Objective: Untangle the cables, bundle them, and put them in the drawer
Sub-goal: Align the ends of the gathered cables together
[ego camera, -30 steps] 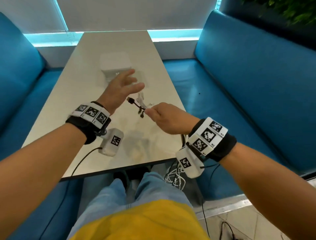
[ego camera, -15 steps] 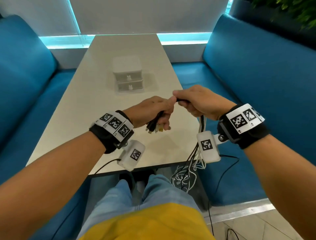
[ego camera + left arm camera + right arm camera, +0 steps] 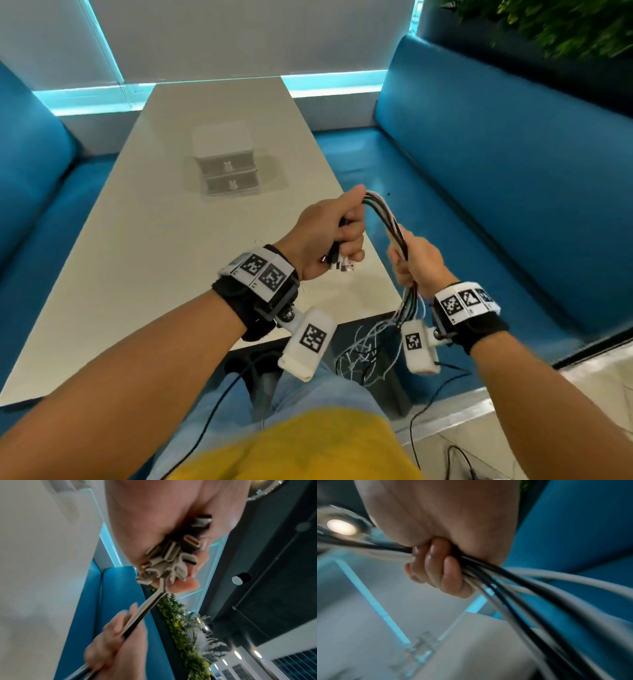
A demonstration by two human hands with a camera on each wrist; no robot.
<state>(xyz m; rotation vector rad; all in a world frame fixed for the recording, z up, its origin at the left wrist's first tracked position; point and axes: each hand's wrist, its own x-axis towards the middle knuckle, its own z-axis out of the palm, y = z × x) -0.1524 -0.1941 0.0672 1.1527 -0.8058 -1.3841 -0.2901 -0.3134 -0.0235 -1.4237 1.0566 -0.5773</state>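
Observation:
A bunch of black and white cables (image 3: 383,214) arches between my two hands above the table's near right corner. My left hand (image 3: 330,236) grips the bunch near its plug ends (image 3: 339,263), and the left wrist view shows several white and black connectors (image 3: 173,555) sticking out of the fist. My right hand (image 3: 416,262) holds the same cables (image 3: 513,580) lower down, fingers curled round them. Below that hand the loose cable tails (image 3: 366,349) hang tangled past the table edge. A small white two-drawer box (image 3: 224,159) stands mid-table, both drawers closed.
The pale table (image 3: 144,240) runs away from me between two blue benches (image 3: 496,192). My knees in jeans (image 3: 301,394) are under its near edge. Thin black leads (image 3: 219,404) from the wrist cameras hang down by my legs.
Both hands have closed on the cable bunch. The left hand lifted the plug end up. The right hand slid down the cables toward the table's corner, drawing them into an arch.

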